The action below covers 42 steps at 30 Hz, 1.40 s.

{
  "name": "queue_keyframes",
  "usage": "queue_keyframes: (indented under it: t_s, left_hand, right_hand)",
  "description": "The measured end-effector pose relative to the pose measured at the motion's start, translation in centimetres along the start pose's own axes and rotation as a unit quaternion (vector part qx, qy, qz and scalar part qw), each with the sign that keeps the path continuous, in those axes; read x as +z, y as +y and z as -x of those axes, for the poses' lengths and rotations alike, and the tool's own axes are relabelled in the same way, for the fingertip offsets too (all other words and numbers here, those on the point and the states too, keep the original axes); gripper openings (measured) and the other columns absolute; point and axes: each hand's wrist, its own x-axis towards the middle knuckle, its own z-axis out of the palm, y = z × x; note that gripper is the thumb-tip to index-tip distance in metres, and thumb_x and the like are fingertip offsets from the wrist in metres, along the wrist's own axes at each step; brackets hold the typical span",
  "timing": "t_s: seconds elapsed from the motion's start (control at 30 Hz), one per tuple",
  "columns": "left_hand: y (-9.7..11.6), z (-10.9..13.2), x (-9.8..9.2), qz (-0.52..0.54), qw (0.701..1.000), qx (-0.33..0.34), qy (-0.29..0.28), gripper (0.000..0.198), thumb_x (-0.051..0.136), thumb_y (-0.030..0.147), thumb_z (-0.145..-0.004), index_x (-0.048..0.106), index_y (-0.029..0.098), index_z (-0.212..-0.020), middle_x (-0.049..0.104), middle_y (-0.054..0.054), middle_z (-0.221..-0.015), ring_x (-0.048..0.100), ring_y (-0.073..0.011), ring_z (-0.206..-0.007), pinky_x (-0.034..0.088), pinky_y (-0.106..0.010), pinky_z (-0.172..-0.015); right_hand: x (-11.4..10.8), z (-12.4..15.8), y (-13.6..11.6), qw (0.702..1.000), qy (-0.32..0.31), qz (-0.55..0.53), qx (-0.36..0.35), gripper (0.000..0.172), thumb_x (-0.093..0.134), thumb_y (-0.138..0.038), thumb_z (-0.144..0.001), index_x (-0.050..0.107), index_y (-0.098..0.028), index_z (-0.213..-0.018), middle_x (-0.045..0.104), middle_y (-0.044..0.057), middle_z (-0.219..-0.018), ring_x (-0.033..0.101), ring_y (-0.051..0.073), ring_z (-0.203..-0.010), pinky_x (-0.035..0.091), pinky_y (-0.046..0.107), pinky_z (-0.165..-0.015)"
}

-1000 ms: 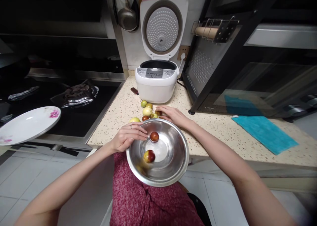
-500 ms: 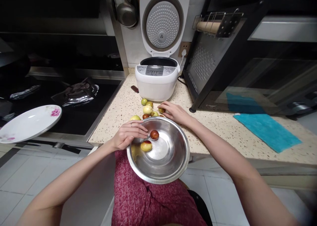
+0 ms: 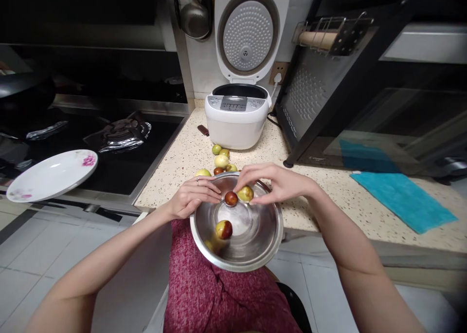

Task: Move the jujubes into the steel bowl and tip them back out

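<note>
A steel bowl [image 3: 255, 255] is at the counter's front edge, over my lap. My left hand [image 3: 195, 196] holds its left rim, the fingers stretched across the edge. Inside the bowl my right hand [image 3: 272, 184] has a yellow-green jujube [image 3: 245, 193] between its fingertips and thumb. Close by in the bowl are a red-brown jujube [image 3: 230, 198] and a half yellow, half brown one [image 3: 224, 230]. Behind the bowl several more jujubes [image 3: 221, 161] lie on the counter, some partly hidden by the rim.
A white rice cooker [image 3: 235, 123] stands behind the fruit, lid up. To the right are a black oven [image 3: 346, 99] and a turquoise cloth [image 3: 401, 199]. On the left, a flowered white plate [image 3: 54, 175] lies at the edge of the gas stove [image 3: 124, 133].
My right hand has brought a jujube from the counter into the bowl. The yellow-brown jujube has rolled lower in the bowl. My left hand stays on the rim.
</note>
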Motion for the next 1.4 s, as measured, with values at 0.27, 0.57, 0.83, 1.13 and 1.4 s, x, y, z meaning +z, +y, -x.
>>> queue_keyframes:
  t_s: [0.27,0.57,0.83,1.13,1.4]
  left_hand:
    - [-0.1,0.2,0.1,-0.011,1.000,-0.004,-0.003,0.064,0.017,0.042,-0.112,0.076,0.017,-0.116,0.081,-0.010,-0.110,0.074,-0.0236,-0.113,0.048,-0.050,-0.114]
    - [-0.1,0.3,0.1,-0.010,1.000,-0.005,-0.002,0.062,0.018,0.040,-0.112,0.076,0.017,-0.116,0.081,-0.010,-0.109,0.073,-0.0236,-0.112,0.049,-0.049,-0.111]
    - [0.0,0.0,0.0,-0.015,1.000,0.005,0.005,0.061,0.019,0.038,-0.112,0.076,0.017,-0.116,0.082,-0.009,-0.108,0.075,-0.0226,-0.110,0.050,-0.048,-0.111]
    - [0.2,0.0,0.0,-0.018,1.000,0.000,0.012,0.060,0.020,0.038,-0.112,0.076,0.018,-0.116,0.082,-0.009,-0.109,0.075,-0.0227,-0.111,0.050,-0.048,-0.110]
    - [0.1,0.0,0.1,-0.016,1.000,0.003,0.012,0.059,0.020,0.038,-0.112,0.076,0.018,-0.116,0.082,-0.009,-0.109,0.075,-0.0229,-0.111,0.050,-0.048,-0.109]
  right_hand:
    - [1.6,0.1,-0.4,0.984,-0.163,0.021,0.071,0.035,0.076,-0.010,-0.089,0.074,-0.020,-0.123,0.071,0.008,-0.121,0.068,0.021,-0.107,0.052,0.031,-0.095]
    - [2.5,-0.3,-0.1,0.979,-0.193,0.001,0.071,0.030,0.075,-0.010,-0.091,0.077,-0.018,-0.120,0.073,0.009,-0.120,0.069,0.021,-0.109,0.052,0.032,-0.097]
    - [1.4,-0.4,0.8,0.992,-0.098,-0.058,0.045,0.025,0.073,-0.024,-0.096,0.077,-0.019,-0.119,0.076,0.009,-0.116,0.071,0.020,-0.106,0.055,0.035,-0.097]
    - [1.4,-0.3,6.1,0.968,0.190,0.152,0.056,0.038,0.053,-0.014,-0.104,0.068,-0.029,-0.135,0.067,0.009,-0.137,0.061,0.025,-0.129,0.050,0.053,-0.110]
    - [1.6,0.3,9.2,0.990,0.055,0.114,0.060,0.049,0.050,-0.016,-0.106,0.054,-0.037,-0.150,0.047,0.000,-0.163,0.041,0.020,-0.150,0.032,0.050,-0.127]
